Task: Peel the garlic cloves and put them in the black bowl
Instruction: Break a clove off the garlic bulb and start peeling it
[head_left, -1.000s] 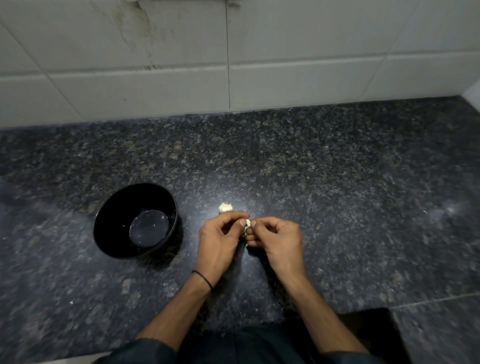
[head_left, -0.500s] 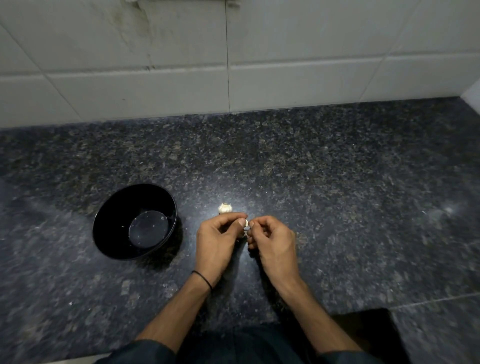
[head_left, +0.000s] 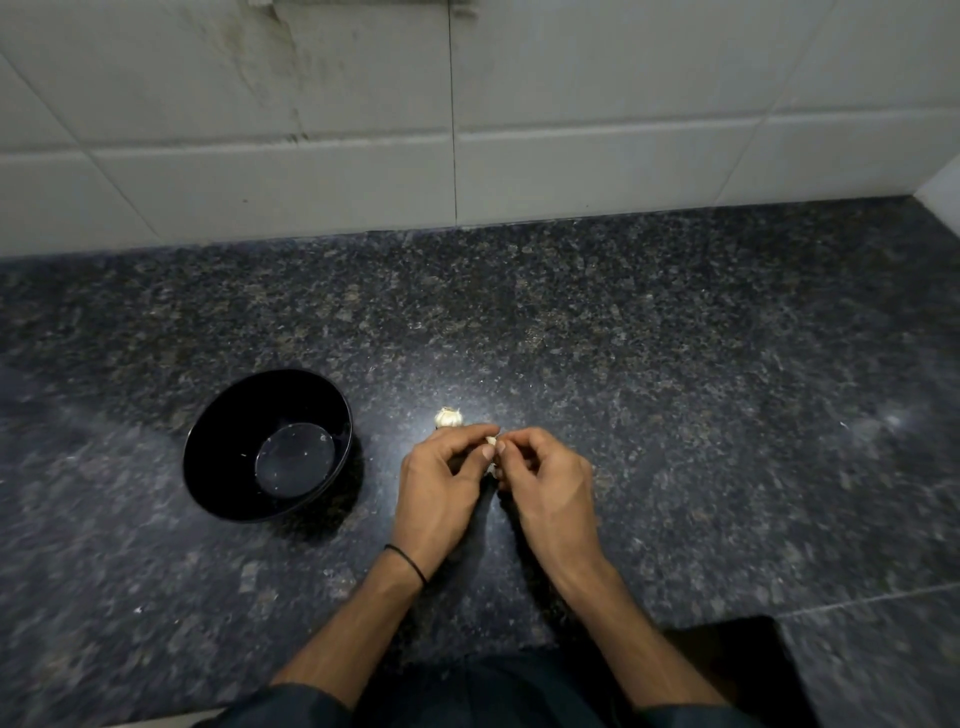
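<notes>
Now, garlic clove (head_left: 490, 442) pinched between fingertips, left hand (head_left: 441, 480), right hand (head_left: 551, 480)

Right hand (head_left: 545, 480) shifted slightly toward left hand (head_left: 441, 478); right forearm swung inward. Gap between hands at garlic clove (head_left: 490, 441) narrowed.

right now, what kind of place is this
Probably a kitchen: a dark speckled stone counter meets a white tiled wall, and beside a black bowl and a garlic bulb the left hand and right hand pinch a garlic clove.

Garlic clove (head_left: 490, 442) mostly hidden by fingers (head_left: 484, 454).
</notes>
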